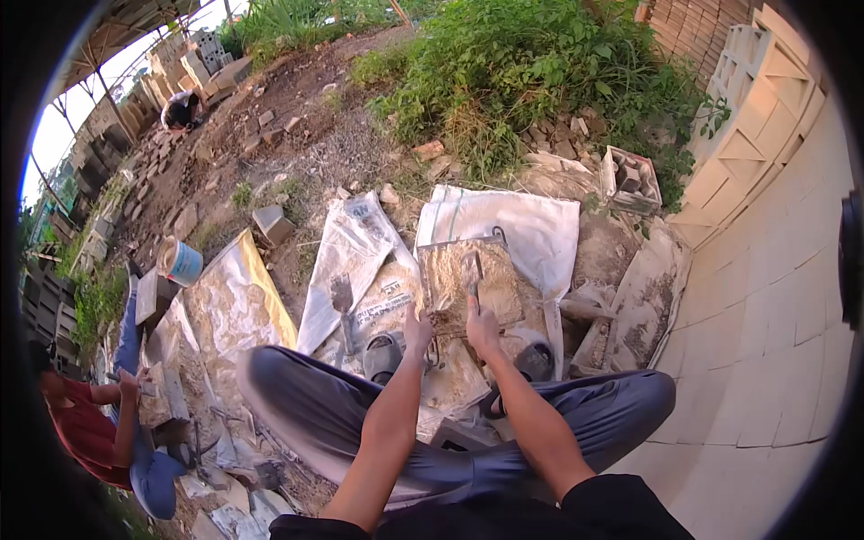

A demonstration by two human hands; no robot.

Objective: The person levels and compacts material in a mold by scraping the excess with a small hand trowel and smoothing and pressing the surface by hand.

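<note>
In the head view, we look forward and down past two bent knees in dark trousers (576, 409). The shallow tray (499, 297) lies in the middle of the scene, between and just beyond the sandals (382, 358), and a pale, sandy material (448, 270) covers much of it. A wire hook (499, 233) stands at its far edge.

We see the right hand (482, 326) at the near side of the tray, its fingers clamped together on the handle of a small hand tool (472, 267), whose metal part points away over the sandy material. The left hand (417, 330) is at the tray's near left corner; its fingers look curled, but we cannot tell whether they grip the edge.

Beyond the tray we find a white sack (540, 216) spread flat, with a printed sack (346, 225) to its left. A flat-bladed trowel (341, 292) lies on the printed one. Farther left are a grey block (272, 225) and a bucket (184, 263); at the near left, a person in a red top (85, 436) sits with both hands at a block-like piece. Another person (183, 110) bends low at the far left. On the far right we see a crate (655, 191) holding pieces, near leafy plants (531, 72), and along the right side, pale stacked blocks (765, 315).
</note>
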